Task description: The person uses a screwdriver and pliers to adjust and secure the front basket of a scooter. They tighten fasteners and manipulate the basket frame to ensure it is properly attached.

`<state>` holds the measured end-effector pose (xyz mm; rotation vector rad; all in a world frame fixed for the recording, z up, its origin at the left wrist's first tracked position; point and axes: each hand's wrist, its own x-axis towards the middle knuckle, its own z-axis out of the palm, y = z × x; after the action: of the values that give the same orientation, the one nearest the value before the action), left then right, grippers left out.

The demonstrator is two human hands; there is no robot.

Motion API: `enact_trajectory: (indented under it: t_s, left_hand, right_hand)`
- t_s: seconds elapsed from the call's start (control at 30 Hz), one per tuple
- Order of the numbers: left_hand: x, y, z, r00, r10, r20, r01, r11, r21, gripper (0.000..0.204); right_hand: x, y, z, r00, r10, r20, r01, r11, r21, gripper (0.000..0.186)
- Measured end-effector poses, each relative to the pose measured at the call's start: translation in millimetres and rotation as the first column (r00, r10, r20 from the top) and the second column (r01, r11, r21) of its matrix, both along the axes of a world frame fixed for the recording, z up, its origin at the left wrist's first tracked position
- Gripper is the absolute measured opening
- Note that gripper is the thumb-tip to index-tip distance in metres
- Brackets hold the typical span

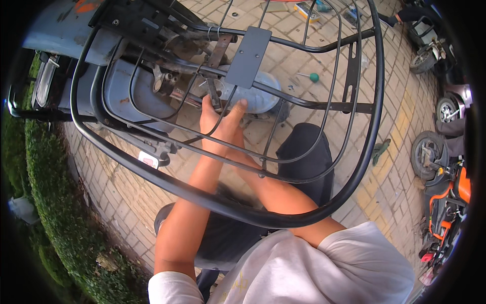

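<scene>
Both my arms reach under the black wire rack point(233, 218) of a worn blue-grey scooter point(126, 86). My left hand point(218, 121) is closed round the lower end of a short dark metal bracket point(213, 93), thumb on its right side. Close behind that wrist is my right hand point(239, 138), mostly hidden by the left hand and the wires, so its fingers cannot be made out. Just beyond the hands lies a rounded, pale blue-grey metal part point(264, 93). A flat black plate point(249, 57) on the rack hangs over this spot.
A green-handled screwdriver point(313, 77) lies on the brick paving point(395, 152), right of the rounded part. A yellow box point(307, 12) is at the far side. Parked scooters point(430, 154) line the right; a hedge point(61, 223) runs along the left. A person's arm point(392, 20) shows at upper right.
</scene>
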<state>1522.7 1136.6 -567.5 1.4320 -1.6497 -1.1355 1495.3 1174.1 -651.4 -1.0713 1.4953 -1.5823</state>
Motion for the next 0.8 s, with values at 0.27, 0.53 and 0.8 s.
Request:
enact_trajectory:
  t_s: [0.27,0.53,0.8]
  left_hand:
    - [-11,-26,-32,0.982,0.022,-0.188,-0.014,0.999,0.042,0.038]
    - [-10,-21,-22,0.993,0.061,-0.098,-0.047,0.989,0.141,0.039]
    - [9,-27,-14,0.902,-0.162,-0.399,0.296,0.907,0.300,0.038]
  right_hand:
    - [-4,-11,-13,0.986,-0.168,-0.005,0.167,0.978,0.127,0.058]
    - [-33,19,-3,0.989,0.150,0.021,-0.150,0.988,0.022,0.063]
    - [-29,38,17,0.977,0.200,-0.079,-0.162,0.925,0.343,0.055]
